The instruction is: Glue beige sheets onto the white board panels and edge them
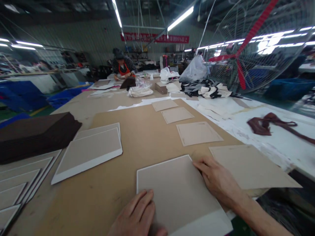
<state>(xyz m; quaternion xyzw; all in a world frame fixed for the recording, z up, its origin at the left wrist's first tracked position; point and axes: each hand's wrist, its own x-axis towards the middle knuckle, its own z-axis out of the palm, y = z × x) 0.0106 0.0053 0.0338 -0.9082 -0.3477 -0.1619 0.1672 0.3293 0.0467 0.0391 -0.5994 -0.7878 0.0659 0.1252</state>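
Note:
A flat beige panel [174, 190] with a white border and a wider white strip along its near edge lies on the brown board [142, 131] in front of me. My left hand [137, 213] rests over its left edge, fingers stretched out and lying flat on the surface. At the far right corner, my right hand [218, 177] grips the panel's edge between thumb and fingers. Beside that hand lies a large plain beige sheet [251, 165]. Beyond it, a smaller beige sheet [199, 133] and others run away in a row. Two overlapping white-edged panels [91, 152] lie to the left.
A thick stack of dark brown sheets [31, 134] stands at left, behind overlapping bordered panels [22, 178]. A dark red strip [263, 124] lies on the white table covering at right. A large fan [237, 55] stands beyond. Across the table is a person [123, 65].

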